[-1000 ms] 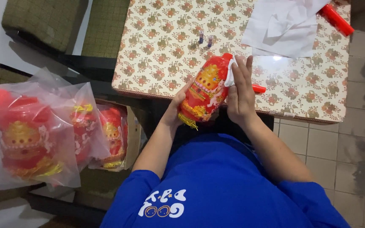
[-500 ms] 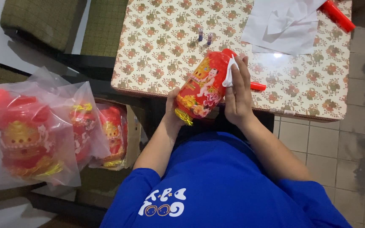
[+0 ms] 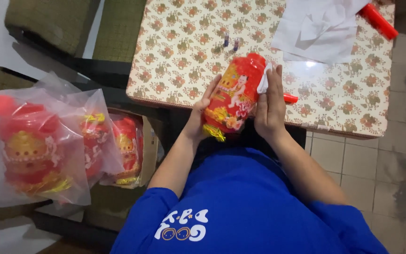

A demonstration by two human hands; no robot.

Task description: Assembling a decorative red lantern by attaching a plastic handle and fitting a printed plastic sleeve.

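- Red decorative lantern (image 3: 233,96), printed with gold and figure motifs and trimmed with a gold fringe at its near end, is held tilted above the near edge of the bench (image 3: 175,61), between both hands.
- Left hand (image 3: 202,113) cups the lantern's left flank, fingers spread along it, closed in a supporting grip.
- Right hand (image 3: 269,106) lies flat against the lantern's right side, pressing a small white cloth (image 3: 264,82) onto the surface.
- Judgement on method: the supporting hand should bear on the firm ends and not squeeze the thin body; the cloth is best drawn lightly along the printed face, kept off the fringe, the lantern turned bit by bit so no side is missed.
- Count, bench: one sheet of white paper (image 3: 320,33), one red tube (image 3: 378,21) at the far corner, one red pen-like item (image 3: 290,98) partly hidden by the right hand, two small dark items (image 3: 230,42).
- Count, beside the bench: three bagged lanterns (image 3: 29,146) in clear plastic, the last sitting in a cardboard box (image 3: 149,146).
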